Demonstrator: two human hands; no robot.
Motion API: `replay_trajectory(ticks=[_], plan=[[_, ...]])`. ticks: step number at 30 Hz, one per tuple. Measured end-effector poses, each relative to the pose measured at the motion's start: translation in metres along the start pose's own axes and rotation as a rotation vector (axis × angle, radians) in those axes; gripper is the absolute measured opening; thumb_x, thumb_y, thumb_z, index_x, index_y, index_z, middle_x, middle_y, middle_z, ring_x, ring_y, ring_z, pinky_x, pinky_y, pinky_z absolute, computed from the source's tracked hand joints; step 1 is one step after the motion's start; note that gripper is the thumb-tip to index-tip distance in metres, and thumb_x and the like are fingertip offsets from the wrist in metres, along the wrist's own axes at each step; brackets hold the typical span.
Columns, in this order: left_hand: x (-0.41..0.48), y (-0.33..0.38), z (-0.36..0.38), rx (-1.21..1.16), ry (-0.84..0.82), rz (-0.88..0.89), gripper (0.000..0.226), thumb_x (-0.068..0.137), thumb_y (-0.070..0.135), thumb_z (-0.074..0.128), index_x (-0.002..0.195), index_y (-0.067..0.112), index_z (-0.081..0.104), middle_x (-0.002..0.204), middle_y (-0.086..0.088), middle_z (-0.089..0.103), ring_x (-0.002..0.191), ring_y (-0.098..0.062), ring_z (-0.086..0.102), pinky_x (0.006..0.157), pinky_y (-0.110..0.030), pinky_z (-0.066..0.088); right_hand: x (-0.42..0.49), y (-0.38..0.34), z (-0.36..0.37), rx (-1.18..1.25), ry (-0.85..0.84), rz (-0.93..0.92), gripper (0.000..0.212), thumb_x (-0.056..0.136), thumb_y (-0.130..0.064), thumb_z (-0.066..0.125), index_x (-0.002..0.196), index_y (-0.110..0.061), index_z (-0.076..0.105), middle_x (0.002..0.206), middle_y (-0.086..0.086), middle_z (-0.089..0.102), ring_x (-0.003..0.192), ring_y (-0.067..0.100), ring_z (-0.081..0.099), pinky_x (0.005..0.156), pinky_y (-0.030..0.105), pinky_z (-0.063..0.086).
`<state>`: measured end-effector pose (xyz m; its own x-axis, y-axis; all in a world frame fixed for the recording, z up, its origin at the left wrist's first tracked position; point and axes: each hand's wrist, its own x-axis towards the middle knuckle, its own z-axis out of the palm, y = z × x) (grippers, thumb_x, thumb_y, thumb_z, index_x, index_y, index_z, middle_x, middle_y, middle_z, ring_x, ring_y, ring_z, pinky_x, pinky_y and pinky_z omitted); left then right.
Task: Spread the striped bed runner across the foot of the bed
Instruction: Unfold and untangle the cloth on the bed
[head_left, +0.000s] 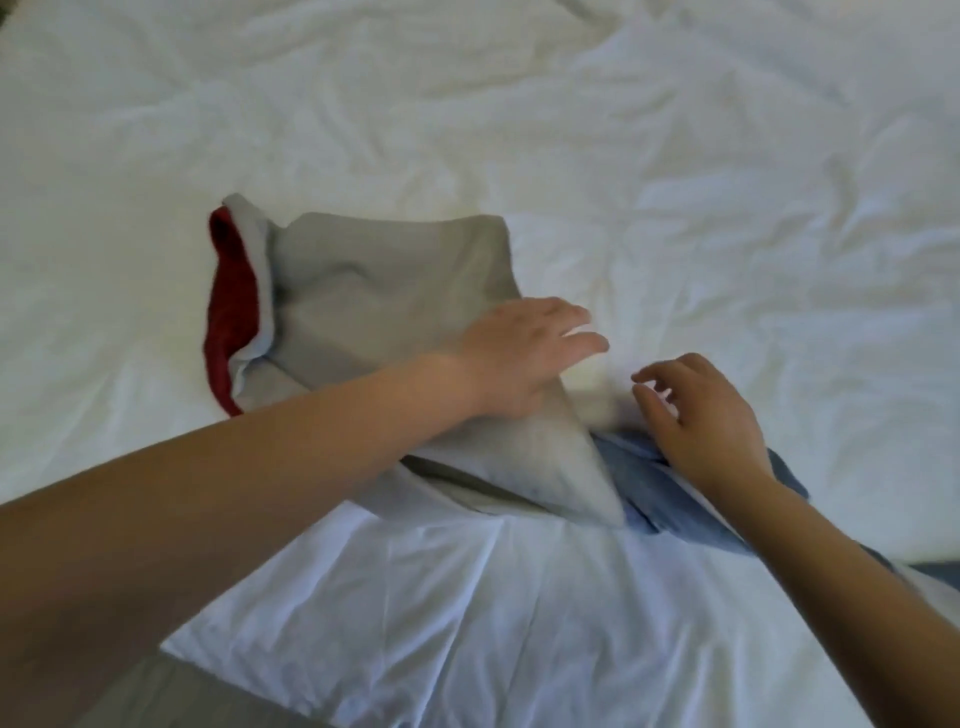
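Rumpled duvet (675, 156) bears the folded runner (374, 291) — left hand (524, 353) flat over it, right hand (701, 415) loose, empty — uneven pulling may skew it.

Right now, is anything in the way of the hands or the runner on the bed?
Nothing visible. The left hand lies on the runner, the right hand touches its blue end, and only wrinkled bed shows around it.

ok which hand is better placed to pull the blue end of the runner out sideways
Right, probably. The right hand sits over the blue end, holding nothing. The left hand lies flat on the grey fold, farther from the blue, and suits pinning that down.
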<state>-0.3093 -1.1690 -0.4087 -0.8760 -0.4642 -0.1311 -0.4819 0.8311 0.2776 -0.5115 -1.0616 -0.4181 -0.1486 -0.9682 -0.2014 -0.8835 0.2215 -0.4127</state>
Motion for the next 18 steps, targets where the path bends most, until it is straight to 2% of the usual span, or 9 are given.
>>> replay_trajectory(ticks=[2, 4, 6, 8, 10, 12, 13, 15, 18], plan=[[0.033, 0.021, 0.007, 0.060, -0.119, 0.099, 0.056, 0.079, 0.020, 0.055, 0.134, 0.025, 0.045, 0.133, -0.004, 0.047, 0.123, -0.025, 0.044, 0.098, -0.040, 0.039, -0.021, 0.022, -0.011, -0.005, 0.022, 0.024, 0.021, 0.089, -0.045, 0.047, 0.085, -0.028, 0.060, 0.082, -0.008, 0.052, 0.072, 0.016, 0.053, 0.056, 0.027, 0.036], [0.052, 0.039, 0.018, 0.076, -0.226, 0.092, 0.047, 0.081, 0.024, 0.055, 0.127, 0.027, 0.048, 0.121, -0.001, 0.053, 0.111, -0.024, 0.052, 0.085, -0.039, 0.044, -0.043, 0.041, -0.014, -0.020, -0.021, 0.044, 0.018, 0.087, -0.047, 0.050, 0.079, -0.032, 0.056, 0.076, -0.011, 0.051, 0.070, 0.015, 0.053, 0.054, 0.028, 0.036], [0.059, 0.052, 0.031, -0.004, -0.316, 0.013, 0.041, 0.083, 0.023, 0.053, 0.123, 0.027, 0.047, 0.117, -0.002, 0.055, 0.103, -0.025, 0.056, 0.073, -0.035, 0.042, -0.063, 0.064, -0.012, -0.075, -0.076, 0.063, 0.019, 0.086, -0.045, 0.057, 0.092, -0.027, 0.060, 0.088, -0.005, 0.057, 0.083, 0.020, 0.056, 0.065, 0.033, 0.045], [0.057, 0.060, 0.041, -0.071, -0.302, -0.055, 0.040, 0.084, 0.026, 0.053, 0.123, 0.027, 0.045, 0.114, -0.001, 0.059, 0.097, -0.025, 0.059, 0.069, -0.033, 0.043, -0.080, 0.085, -0.009, -0.120, -0.117, 0.122, 0.037, 0.084, -0.045, 0.062, 0.112, -0.021, 0.057, 0.107, 0.002, 0.057, 0.097, 0.025, 0.055, 0.078, 0.038, 0.047], [0.052, 0.062, 0.045, -0.149, -0.260, -0.164, 0.055, 0.082, 0.043, 0.060, 0.131, 0.029, 0.040, 0.113, -0.001, 0.063, 0.094, -0.024, 0.061, 0.073, -0.035, 0.048, -0.089, 0.097, -0.005, -0.141, -0.134, 0.162, 0.037, 0.088, -0.045, 0.058, 0.116, -0.020, 0.054, 0.111, 0.003, 0.057, 0.101, 0.026, 0.054, 0.081, 0.038, 0.044], [0.048, 0.066, 0.042, -0.221, -0.290, -0.286, 0.082, 0.068, 0.064, 0.066, 0.136, 0.032, 0.034, 0.118, 0.000, 0.063, 0.100, -0.023, 0.061, 0.081, -0.036, 0.050, -0.094, 0.100, -0.001, -0.187, -0.132, 0.128, 0.018, 0.092, -0.034, 0.053, 0.104, -0.021, 0.055, 0.103, 0.001, 0.058, 0.098, 0.026, 0.055, 0.075, 0.034, 0.038], [0.048, 0.071, 0.040, -0.184, -0.296, -0.284, 0.091, 0.060, 0.071, 0.067, 0.137, 0.034, 0.033, 0.121, 0.002, 0.060, 0.104, -0.022, 0.059, 0.083, -0.036, 0.050, -0.095, 0.101, -0.001, -0.207, -0.119, 0.094, 0.008, 0.092, -0.026, 0.052, 0.096, -0.021, 0.055, 0.097, 0.001, 0.058, 0.094, 0.026, 0.055, 0.071, 0.032, 0.034], [0.049, 0.088, 0.039, -0.037, -0.243, -0.176, 0.101, 0.051, 0.077, 0.066, 0.137, 0.035, 0.032, 0.129, 0.004, 0.051, 0.109, -0.021, 0.055, 0.084, -0.037, 0.049, -0.094, 0.101, -0.008, -0.202, -0.071, 0.057, 0.008, 0.090, -0.016, 0.050, 0.089, -0.021, 0.056, 0.089, 0.000, 0.057, 0.088, 0.026, 0.055, 0.068, 0.030, 0.029], [0.059, 0.131, 0.042, 0.094, -0.150, 0.022, 0.096, 0.053, 0.074, 0.067, 0.135, 0.031, 0.041, 0.136, -0.002, 0.043, 0.115, -0.023, 0.049, 0.088, -0.039, 0.047, -0.096, 0.108, -0.025, -0.061, 0.129, 0.079, 0.010, 0.087, -0.012, 0.053, 0.094, -0.016, 0.060, 0.090, 0.004, 0.057, 0.085, 0.027, 0.052, 0.065, 0.035, 0.038]])
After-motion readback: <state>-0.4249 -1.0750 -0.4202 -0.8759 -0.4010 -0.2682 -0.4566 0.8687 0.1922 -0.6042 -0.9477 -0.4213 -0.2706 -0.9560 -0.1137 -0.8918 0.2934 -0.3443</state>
